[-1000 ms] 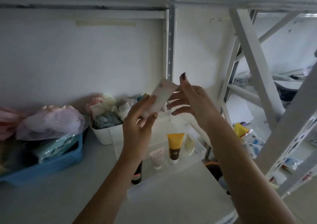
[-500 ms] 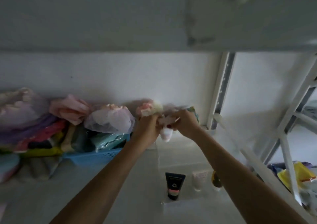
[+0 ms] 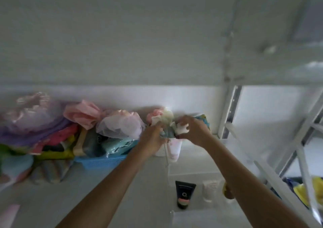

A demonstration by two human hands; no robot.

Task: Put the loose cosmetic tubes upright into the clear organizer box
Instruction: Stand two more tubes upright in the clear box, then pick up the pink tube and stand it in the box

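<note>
The light here is dim and flat, brightest on the wall (image 3: 183,96) behind my hands (image 3: 174,133). Everything smears with motion blur, and the wide lens bends the edges.

Both bare forearms extend forward and upward from the lower edge of the view, converging toward the middle. The left hand (image 3: 153,138) is seen back-side up, fingers curled forward and bunched. The right hand (image 3: 195,131) sits just beside it, slightly higher, fingers bent inward toward the left. The fingertips are blurred; whether either hand grips anything cannot be determined.
</note>
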